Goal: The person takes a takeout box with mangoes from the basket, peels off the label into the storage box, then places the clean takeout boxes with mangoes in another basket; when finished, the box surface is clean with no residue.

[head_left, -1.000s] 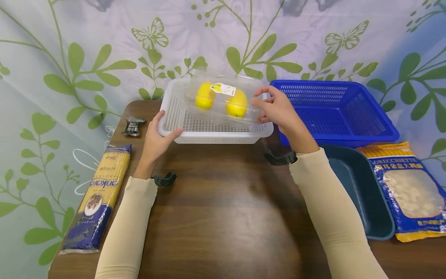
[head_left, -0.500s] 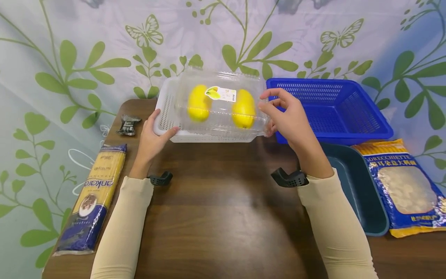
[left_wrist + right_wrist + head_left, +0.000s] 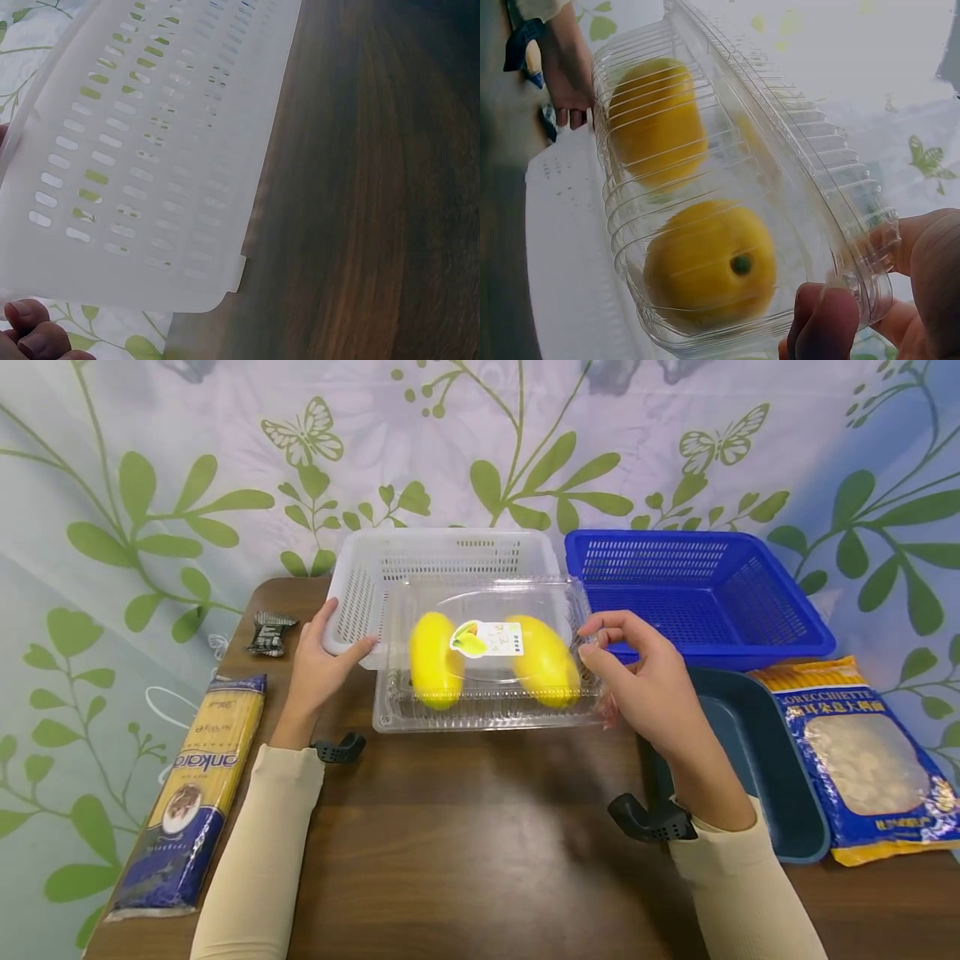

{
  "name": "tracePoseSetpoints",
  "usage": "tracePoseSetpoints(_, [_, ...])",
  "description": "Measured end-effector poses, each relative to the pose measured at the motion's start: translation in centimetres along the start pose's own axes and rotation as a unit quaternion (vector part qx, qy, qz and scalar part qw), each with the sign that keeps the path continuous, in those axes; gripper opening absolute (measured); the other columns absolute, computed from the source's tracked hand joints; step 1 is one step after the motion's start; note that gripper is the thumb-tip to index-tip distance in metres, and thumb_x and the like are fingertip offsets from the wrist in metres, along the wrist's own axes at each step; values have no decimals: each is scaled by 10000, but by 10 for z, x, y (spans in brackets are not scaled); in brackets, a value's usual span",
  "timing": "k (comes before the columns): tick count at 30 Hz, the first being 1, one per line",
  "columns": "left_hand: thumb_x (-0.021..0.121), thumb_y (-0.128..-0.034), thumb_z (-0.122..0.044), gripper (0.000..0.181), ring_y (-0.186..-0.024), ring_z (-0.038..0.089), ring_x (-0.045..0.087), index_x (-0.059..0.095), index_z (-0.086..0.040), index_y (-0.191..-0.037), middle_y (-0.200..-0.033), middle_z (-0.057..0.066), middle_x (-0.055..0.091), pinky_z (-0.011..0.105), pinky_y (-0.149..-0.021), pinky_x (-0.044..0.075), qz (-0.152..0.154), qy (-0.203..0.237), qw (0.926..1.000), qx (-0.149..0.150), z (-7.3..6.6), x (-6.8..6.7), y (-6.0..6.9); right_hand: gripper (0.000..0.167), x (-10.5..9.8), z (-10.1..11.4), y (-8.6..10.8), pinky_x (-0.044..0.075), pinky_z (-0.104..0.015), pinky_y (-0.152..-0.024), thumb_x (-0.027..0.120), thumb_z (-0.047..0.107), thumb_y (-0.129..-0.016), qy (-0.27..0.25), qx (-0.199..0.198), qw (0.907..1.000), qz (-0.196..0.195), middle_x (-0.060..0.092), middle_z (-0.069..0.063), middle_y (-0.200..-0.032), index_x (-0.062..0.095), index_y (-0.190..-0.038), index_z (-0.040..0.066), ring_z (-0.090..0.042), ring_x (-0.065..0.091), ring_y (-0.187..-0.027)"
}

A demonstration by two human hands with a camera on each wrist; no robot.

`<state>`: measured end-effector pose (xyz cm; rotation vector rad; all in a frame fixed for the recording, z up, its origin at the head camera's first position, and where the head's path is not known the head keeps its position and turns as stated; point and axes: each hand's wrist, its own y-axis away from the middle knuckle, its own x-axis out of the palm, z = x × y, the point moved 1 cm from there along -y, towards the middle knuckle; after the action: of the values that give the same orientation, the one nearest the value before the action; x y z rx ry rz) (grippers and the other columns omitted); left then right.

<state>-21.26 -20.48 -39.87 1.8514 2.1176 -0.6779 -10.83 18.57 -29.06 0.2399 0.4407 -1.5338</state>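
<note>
The right hand (image 3: pixel 645 681) grips the right end of a clear plastic box (image 3: pixel 480 672) holding two yellow fruits and bearing a white label. Seen from the head, the box overlaps the front of a white perforated basket (image 3: pixel 360 585). The left hand (image 3: pixel 318 660) holds that basket's left end by the rim, thumb on the front side. In the right wrist view, fingers (image 3: pixel 825 319) pinch the box's edge (image 3: pixel 765 142). The left wrist view shows the basket's perforated side (image 3: pixel 142 150) and curled fingertips (image 3: pixel 37 334) at its corner.
A blue basket (image 3: pixel 697 652) stands at the back right, with a dark green tray (image 3: pixel 806 810) before it and a blue-yellow pasta bag (image 3: pixel 862 760) beside that. At left lie a spaghetti pack (image 3: pixel 195 785) and a small black wrapped item (image 3: pixel 268 635) on the brown table (image 3: pixel 480 860).
The right hand has brought the clear box from above the white basket toward the table's front, uncovering the basket's back part. The left hand keeps its hold on the basket's left end.
</note>
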Motion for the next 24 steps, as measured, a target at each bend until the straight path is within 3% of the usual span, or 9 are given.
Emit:
tracePoseSetpoints(13, [767, -906, -392, 891, -1101, 254, 430, 283, -201, -1630, -1352, 241, 426, 329, -898, 381, 96, 149, 9998, 98, 0, -1, -2, 211, 14, -34, 53, 486, -369, -394, 647, 193, -1018, -487, 300, 9979, 310, 514, -92, -1059, 598, -1218, 147, -262, 468, -415])
tracePoseSetpoints(24, [763, -920, -359, 905, -1158, 278, 444, 239, -170, -1633, -1364, 248, 418, 327, -941, 386, 309, 137, 9994, 106, 1, -4, -3, 239, 30, -73, 67, 481, -380, -400, 677, 215, -1005, -778, 895, 9912, 582, 504, -129, -1081, 599, -1221, 153, -273, 482, -435])
